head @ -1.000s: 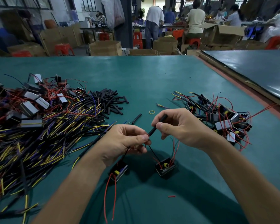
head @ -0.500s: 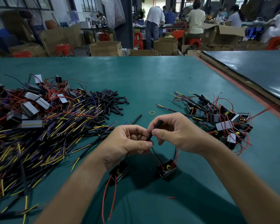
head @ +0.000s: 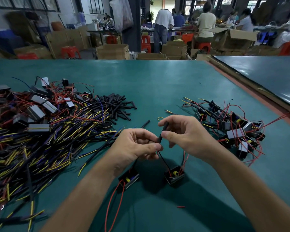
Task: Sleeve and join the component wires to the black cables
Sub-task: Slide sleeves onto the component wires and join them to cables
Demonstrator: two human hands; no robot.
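Note:
My right hand (head: 186, 136) pinches a short black sleeve tube (head: 162, 133) between thumb and fingers, the tube standing nearly upright. My left hand (head: 136, 144) pinches a thin black wire (head: 163, 159) just below the tube's lower end. That wire runs down to a small black component box (head: 174, 177) with a yellow core and red leads, lying on the green table (head: 157, 84). A second component box (head: 129, 179) with long red leads lies under my left wrist. A long black cable (head: 99, 149) runs left from under my left hand.
A big heap of black cables with yellow and blue ends (head: 40, 144) and boxes fills the left. A pile of black sleeve pieces (head: 117, 106) lies behind it. Finished components with red leads (head: 233, 128) are heaped at right. A loose sleeve (head: 145, 123) and yellow ring (head: 160, 118) lie near.
Both hands have drawn closer together and slightly toward me. The sleeve tube has tipped more upright and its lower end now meets my left fingertips on the wire.

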